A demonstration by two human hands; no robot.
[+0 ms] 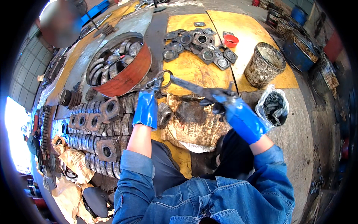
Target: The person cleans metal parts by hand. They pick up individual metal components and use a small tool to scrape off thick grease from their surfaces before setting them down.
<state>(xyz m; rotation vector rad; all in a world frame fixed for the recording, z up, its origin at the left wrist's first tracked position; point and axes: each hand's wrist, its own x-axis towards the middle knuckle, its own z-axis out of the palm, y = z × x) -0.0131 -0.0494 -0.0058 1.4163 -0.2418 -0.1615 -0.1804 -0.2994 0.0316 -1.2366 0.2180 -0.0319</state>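
I wear blue gloves with blackened fingers. My left hand (150, 89) is closed on a dark metal ring (171, 82) and holds it up in front of me. A long, flat, dark scraper-like tool (187, 86) is gripped in my right hand (223, 100). The tool's far end reaches the ring and appears to touch it. Below both hands lies a stained brown paper or cardboard sheet (192, 128) between my legs. Left of it stand rows of stacked metal rings (82, 142), with several square flanged pieces (106, 150) among them.
A red-sided round tub (128, 74) full of metal rings stands far left. Ahead, square flanged parts (207, 55) are piled on yellow sheeting beside a red cup (231, 41). On the right are a grimy bucket (257, 72) and a plastic-lined container (275, 98). Another person (59, 24) is far left.
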